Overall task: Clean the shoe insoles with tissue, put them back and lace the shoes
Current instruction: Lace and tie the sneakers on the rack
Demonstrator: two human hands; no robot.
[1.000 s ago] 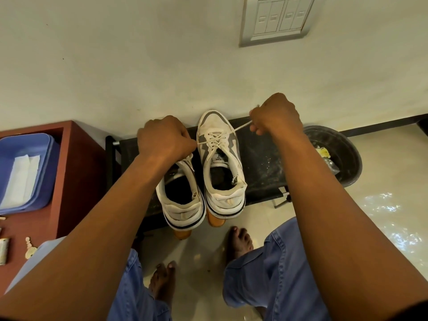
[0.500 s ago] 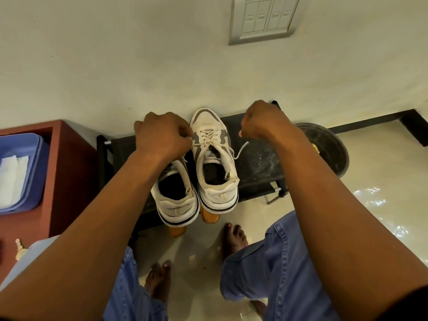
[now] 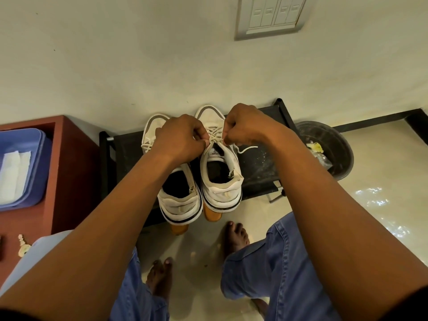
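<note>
Two white sneakers stand side by side on a low black rack, toes to the wall. Over the right shoe both hands meet at the top eyelets. My left hand pinches the shoelace at the tongue. My right hand pinches the other lace strand, and its loose end trails onto the rack. The left shoe is partly hidden under my left wrist; its lace hangs loose. Both shoes show dark insides.
A red-brown cabinet stands at left with a blue tray holding white tissue, and a key lies nearer. A black bin with scraps sits right of the rack. My bare feet rest on the glossy floor.
My hands have come together from a wide pull apart to a close pinch over the right shoe's tongue. The lace has gone from stretched taut to slack.
</note>
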